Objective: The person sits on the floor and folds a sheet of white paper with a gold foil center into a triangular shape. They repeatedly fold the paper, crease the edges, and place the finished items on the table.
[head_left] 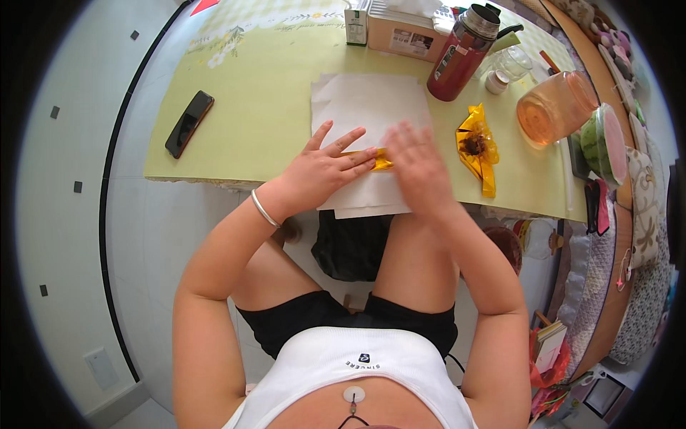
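A strip of shiny gold foil (384,160) lies across white sheets of paper (371,96) at the table's near edge. My left hand (325,170) rests over the strip's left part, fingers spread, with some fingertips on the foil. My right hand (420,171) is at the foil's right end, its fingers stretched out and smeared by motion. Both hands cover parts of the foil, so its full length is hidden. To the right of the paper sits a crumpled gold wrapper (489,154) with dark brown bits in its middle.
A phone (190,124) lies at the left. At the back right stand a box (404,37), a red thermos (463,57), a glass jar (513,64) and a small white-capped container (496,81). Farther right are a jar of amber liquid (547,114) and a cut watermelon (600,146).
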Available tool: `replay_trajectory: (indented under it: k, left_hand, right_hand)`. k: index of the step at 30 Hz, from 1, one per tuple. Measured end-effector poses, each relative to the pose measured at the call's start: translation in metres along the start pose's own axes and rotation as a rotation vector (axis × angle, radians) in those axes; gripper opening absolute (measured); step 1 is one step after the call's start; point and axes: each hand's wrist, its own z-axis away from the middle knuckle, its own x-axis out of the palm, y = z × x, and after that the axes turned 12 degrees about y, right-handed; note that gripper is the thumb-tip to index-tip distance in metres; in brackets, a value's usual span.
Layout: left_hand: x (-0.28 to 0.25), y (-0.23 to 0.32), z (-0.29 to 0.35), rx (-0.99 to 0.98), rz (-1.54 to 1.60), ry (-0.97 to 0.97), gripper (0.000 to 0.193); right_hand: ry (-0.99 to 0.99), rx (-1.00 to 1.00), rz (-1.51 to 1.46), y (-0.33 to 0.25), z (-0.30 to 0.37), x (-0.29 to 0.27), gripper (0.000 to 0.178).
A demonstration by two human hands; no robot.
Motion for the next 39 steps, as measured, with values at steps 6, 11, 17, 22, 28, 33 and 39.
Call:
replay_trajectory:
  k: [6,11,17,22,28,33,39]
  left_hand:
    - [-0.007,-0.002,0.024,-0.095,0.055,-0.08,0.068]
    - [-0.014,-0.007,0.06,-0.186,0.011,-0.088,0.071]
    - [-0.032,0.007,-0.003,-0.264,0.153,0.106,0.025]
    - [0.007,0.041,-0.055,-0.258,0.114,0.223,0.01]
    - [0.014,0.049,-0.063,-0.216,-0.025,0.186,0.006]
    - [0.019,0.037,-0.053,-0.308,0.07,0.247,0.004]
    - [0.007,0.034,-0.039,-0.333,0.096,0.33,0.004]
  right_hand:
    - [-0.143,0.113,-0.168,-0.011,0.024,-0.011,0.055]
    - [-0.104,0.02,-0.139,0.019,0.029,-0.018,0.041]
    - [-0.218,-0.215,0.129,0.008,-0.011,-0.022,0.016]
    - [-0.174,-0.189,0.012,0.017,-0.012,-0.005,0.003]
    - [-0.088,-0.067,-0.146,0.018,-0.013,-0.024,0.009]
    - [-0.013,-0.144,-0.058,0.025,-0.009,-0.019,0.009]
    - [0.2,-0.078,-0.187,0.02,-0.001,-0.03,0.02]
